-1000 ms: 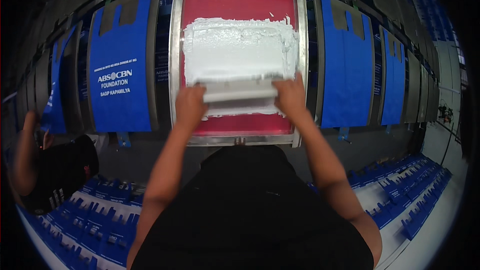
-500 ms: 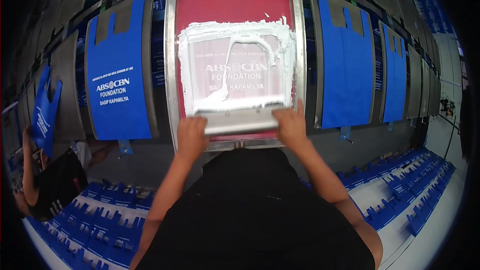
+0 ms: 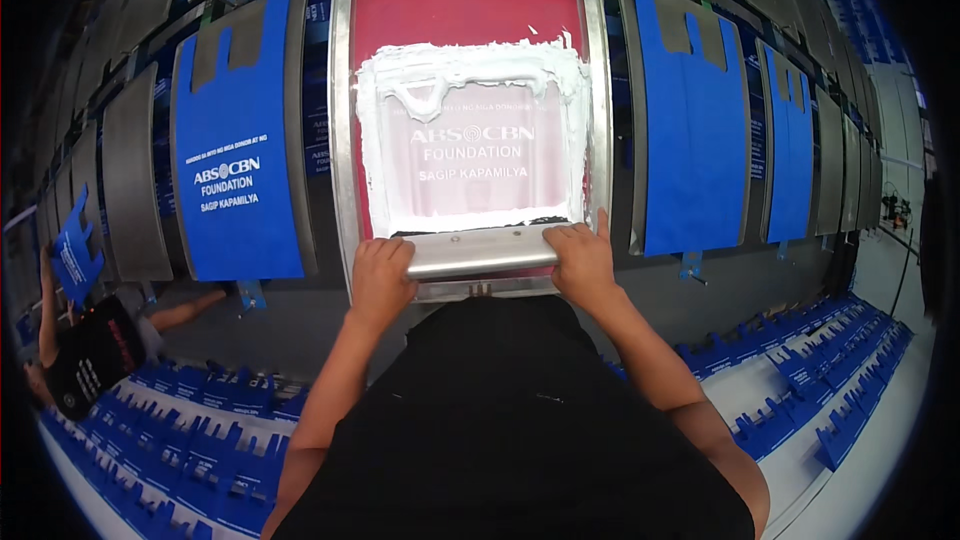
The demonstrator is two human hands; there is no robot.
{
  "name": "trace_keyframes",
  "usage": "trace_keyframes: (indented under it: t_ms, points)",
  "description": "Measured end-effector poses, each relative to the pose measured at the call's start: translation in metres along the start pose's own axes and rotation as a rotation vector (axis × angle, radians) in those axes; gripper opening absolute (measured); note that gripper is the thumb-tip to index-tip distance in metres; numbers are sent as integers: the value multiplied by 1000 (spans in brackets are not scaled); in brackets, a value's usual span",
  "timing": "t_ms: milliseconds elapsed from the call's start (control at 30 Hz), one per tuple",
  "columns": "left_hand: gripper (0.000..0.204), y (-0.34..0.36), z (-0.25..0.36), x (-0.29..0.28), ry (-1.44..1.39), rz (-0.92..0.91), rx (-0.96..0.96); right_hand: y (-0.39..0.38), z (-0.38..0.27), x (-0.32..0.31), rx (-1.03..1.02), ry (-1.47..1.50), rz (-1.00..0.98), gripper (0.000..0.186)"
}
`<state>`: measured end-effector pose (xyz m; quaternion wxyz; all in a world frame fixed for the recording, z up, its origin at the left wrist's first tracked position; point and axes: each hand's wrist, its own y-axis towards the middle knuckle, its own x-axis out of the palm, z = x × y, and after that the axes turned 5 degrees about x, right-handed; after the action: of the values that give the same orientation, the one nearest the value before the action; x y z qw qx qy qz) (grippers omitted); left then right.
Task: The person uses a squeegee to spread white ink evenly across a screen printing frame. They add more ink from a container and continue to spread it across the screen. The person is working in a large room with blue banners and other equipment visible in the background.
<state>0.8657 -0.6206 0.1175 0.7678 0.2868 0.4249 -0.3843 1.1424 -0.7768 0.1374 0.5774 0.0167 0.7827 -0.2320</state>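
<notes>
Low on the screen, just below a band of white ink (image 3: pixel 455 62), a silver squeegee (image 3: pixel 482 255) lay crosswise, a dark strip along its far edge and two small round spots on its metal face. The left hand (image 3: pixel 382 270) was clamped on its left end, fingers curled over the metal. The right hand (image 3: pixel 583 262) gripped the other end likewise — except for one finger at its outer side, which pointed up beside the frame; whether it touched the rail I could not tell.

Around the squeegee stretched the red mesh (image 3: pixel 465 10), set in a metal frame (image 3: pixel 344 120). Ink edged a paler rectangle on it, thickest and most ragged along the top, and pale lettering with a round emblem showed in the middle.

Left of the frame, a blue bag (image 3: pixel 235 100) with white print lay on a grey board; right of it, another blue bag (image 3: pixel 690 160), its visible face plain, lay on a similar board. Farther left, a co-worker (image 3: pixel 85 360) in a dark shirt held up a blue piece (image 3: pixel 75 260) — beside a bare grey board (image 3: pixel 140 180). Rows of blue bags (image 3: pixel 200 440) spread at lower left, and more blue bags (image 3: pixel 800 390) at lower right.
</notes>
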Motion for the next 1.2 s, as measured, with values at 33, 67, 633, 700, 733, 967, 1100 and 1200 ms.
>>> trace_keyframes:
  t_ms: [33,67,633,700,733,967,1100,1200]
  points:
    - [31,11,-10,-1,10,-64,-48,2,2,5,0,18,27,44]
    - [31,25,-22,0,21,-139,-107,23,1,-10,-2,-24,-4,44]
    - [38,0,-3,10,-11,-14,-18,-4,3,13,-71,34,215,28]
    - [36,36,-32,20,6,98,-4,39,11,-2,-42,-33,149,32]
    - [32,72,-46,12,39,-29,-113,76,12,-19,4,-97,72,34]
    - [38,221,-88,-41,87,-202,-306,223,28,-103,27,-150,-79,48]
    - [42,198,-90,-56,72,227,-155,228,21,-138,-87,-123,-27,54]
    - [37,156,-25,-89,47,583,-92,241,26,-163,-29,-49,-70,57]
